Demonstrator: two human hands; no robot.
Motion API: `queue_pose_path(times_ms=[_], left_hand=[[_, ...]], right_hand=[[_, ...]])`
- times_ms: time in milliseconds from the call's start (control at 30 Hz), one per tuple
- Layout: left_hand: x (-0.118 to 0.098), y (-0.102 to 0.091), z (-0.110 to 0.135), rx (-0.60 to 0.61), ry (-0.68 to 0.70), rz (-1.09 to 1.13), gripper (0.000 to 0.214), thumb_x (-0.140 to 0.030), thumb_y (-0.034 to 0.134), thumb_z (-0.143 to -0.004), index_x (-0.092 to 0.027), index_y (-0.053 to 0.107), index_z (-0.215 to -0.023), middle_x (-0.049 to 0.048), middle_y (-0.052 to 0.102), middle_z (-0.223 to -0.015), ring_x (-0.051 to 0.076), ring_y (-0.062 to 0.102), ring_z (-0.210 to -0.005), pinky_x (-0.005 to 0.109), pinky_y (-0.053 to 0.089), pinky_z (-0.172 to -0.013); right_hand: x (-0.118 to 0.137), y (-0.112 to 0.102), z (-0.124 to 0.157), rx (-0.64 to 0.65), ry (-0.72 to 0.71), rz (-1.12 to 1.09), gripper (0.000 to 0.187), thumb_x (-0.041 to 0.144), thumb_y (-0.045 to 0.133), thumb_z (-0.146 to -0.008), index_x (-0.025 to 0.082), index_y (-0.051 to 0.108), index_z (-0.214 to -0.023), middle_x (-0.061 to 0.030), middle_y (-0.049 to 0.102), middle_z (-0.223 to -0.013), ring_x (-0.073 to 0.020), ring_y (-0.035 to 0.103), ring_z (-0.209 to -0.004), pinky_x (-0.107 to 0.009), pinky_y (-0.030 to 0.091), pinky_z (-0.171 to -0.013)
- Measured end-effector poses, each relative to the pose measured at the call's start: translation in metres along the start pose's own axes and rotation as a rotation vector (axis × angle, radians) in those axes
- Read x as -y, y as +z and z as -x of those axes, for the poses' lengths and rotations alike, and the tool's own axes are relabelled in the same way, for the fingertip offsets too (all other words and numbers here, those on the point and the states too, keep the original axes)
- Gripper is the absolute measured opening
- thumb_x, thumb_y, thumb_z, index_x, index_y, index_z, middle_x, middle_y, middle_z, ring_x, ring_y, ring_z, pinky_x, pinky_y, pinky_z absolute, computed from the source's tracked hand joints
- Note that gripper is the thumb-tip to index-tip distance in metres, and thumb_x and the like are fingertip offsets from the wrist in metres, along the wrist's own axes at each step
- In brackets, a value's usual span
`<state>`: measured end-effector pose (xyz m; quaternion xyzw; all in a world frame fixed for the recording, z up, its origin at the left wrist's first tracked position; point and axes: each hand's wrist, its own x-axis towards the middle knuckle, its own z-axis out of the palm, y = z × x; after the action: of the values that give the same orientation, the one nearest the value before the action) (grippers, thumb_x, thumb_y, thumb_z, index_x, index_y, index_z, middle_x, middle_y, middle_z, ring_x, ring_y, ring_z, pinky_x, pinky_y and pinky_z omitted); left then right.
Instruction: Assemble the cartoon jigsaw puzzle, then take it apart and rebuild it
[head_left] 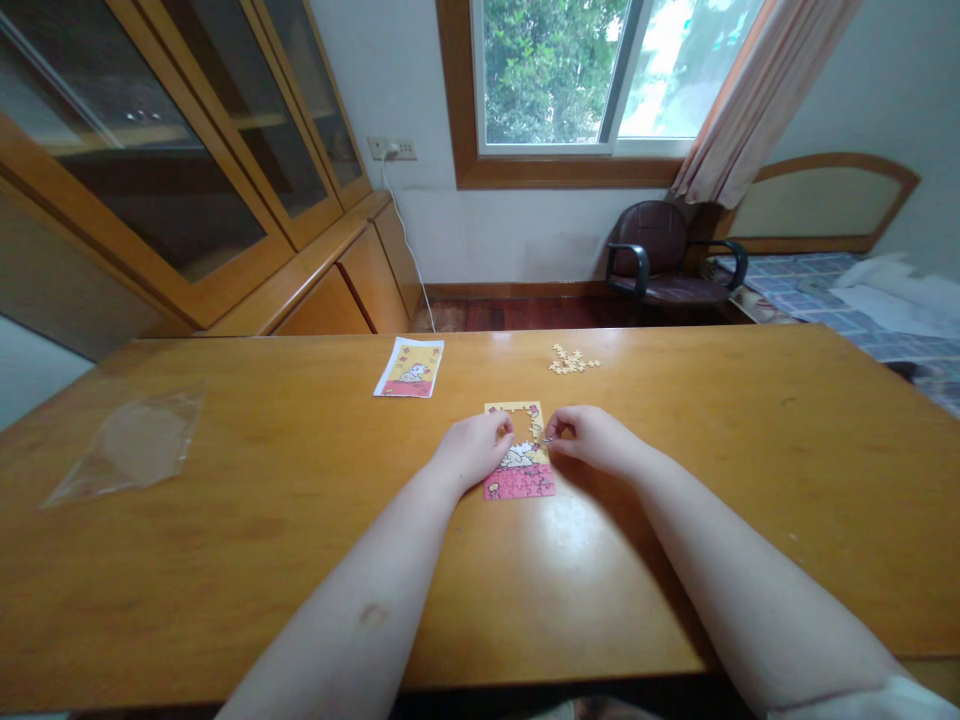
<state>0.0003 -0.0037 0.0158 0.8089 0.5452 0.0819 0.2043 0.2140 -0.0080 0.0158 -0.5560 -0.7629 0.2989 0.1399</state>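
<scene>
A small jigsaw puzzle [519,484] lies on the table, pink at the bottom and yellow around the top, with a gap in its upper middle where the wood shows. My left hand [474,446] rests over its left edge, fingers curled together; what they hold, if anything, is hidden. At the right edge, my right hand [592,436] pinches a small puzzle piece [548,439] between thumb and fingertips. Beyond it, several loose puzzle pieces [570,361] form a little pile, pale side up. To the left lies a printed picture card [411,368] with a white animal on yellow and pink.
A clear plastic bag [142,440] lies flat on the left of the wooden table [300,430]. Glass-door cabinets [225,150] stand at the left. Past the far edge are an office chair [652,245], a bed [810,275] and a window [555,75].
</scene>
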Motion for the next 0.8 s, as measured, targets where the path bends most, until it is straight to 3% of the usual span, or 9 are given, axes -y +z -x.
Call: queue_pose_path(times_ms=[300, 500, 667, 800], left_hand=[[-0.002, 0.002, 0.0, 0.028, 0.028, 0.009, 0.022, -0.032, 0.049, -0.085, -0.024, 0.066, -0.095, 0.0036, 0.071, -0.093, 0.019, 0.064, -0.084, 0.026, 0.047, -0.074], [-0.001, 0.006, 0.0, 0.027, 0.047, -0.002, 0.022, -0.031, 0.05, -0.084, -0.026, 0.066, -0.098, 0.0032, 0.071, -0.095, 0.02, 0.065, -0.086, 0.027, 0.047, -0.074], [-0.002, 0.013, 0.0, 0.038, 0.092, -0.028, 0.026, -0.036, 0.05, -0.084, -0.029, 0.064, -0.104, 0.0027, 0.071, -0.1, 0.022, 0.065, -0.091, 0.029, 0.048, -0.077], [-0.001, 0.015, -0.001, 0.038, 0.081, -0.041, 0.027, -0.038, 0.052, -0.084, -0.028, 0.065, -0.106, 0.0029, 0.071, -0.101, 0.022, 0.065, -0.093, 0.029, 0.048, -0.079]], right_hand=[[0.005, 0.019, -0.006, -0.008, 0.005, -0.064, 0.013, 0.021, 0.061, -0.077, 0.022, 0.072, -0.084, 0.0006, 0.07, -0.08, -0.0132, 0.06, -0.072, -0.023, 0.044, -0.069], [-0.005, 0.008, -0.007, -0.103, -0.12, 0.069, 0.011, 0.022, 0.062, -0.077, 0.021, 0.071, -0.083, -0.0028, 0.069, -0.087, -0.0154, 0.061, -0.082, -0.026, 0.043, -0.081], [-0.008, 0.0, -0.004, 0.061, -0.272, 0.17, 0.013, 0.027, 0.062, -0.078, 0.019, 0.072, -0.076, -0.0027, 0.065, -0.075, -0.0143, 0.058, -0.071, -0.024, 0.043, -0.071], [-0.004, 0.002, -0.001, 0.107, -0.355, 0.161, 0.018, 0.028, 0.059, -0.082, 0.018, 0.072, -0.074, -0.0025, 0.064, -0.074, -0.0125, 0.056, -0.068, -0.023, 0.042, -0.068]])
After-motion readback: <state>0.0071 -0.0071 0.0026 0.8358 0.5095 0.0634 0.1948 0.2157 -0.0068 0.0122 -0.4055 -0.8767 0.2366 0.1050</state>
